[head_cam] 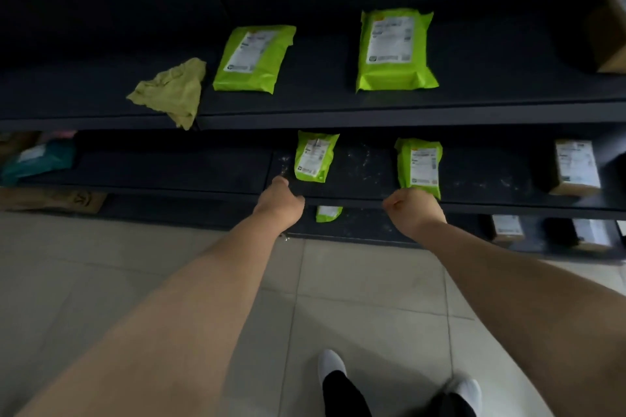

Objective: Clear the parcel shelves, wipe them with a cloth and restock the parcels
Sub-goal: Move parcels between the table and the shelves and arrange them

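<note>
Green parcels lie flat on dark shelves: two on the top shelf beside a crumpled yellow cloth, two on the dusty middle shelf. The left hand and right hand curl at its front edge — whether they grasp anything, I cannot tell. Brown boxes stand to the right, above a pale tiled floor.

At the middle shelf edge, a green parcel lies just beyond the left hand; a second green parcel meets the curled right hand; a cloth lies higher left.
</note>
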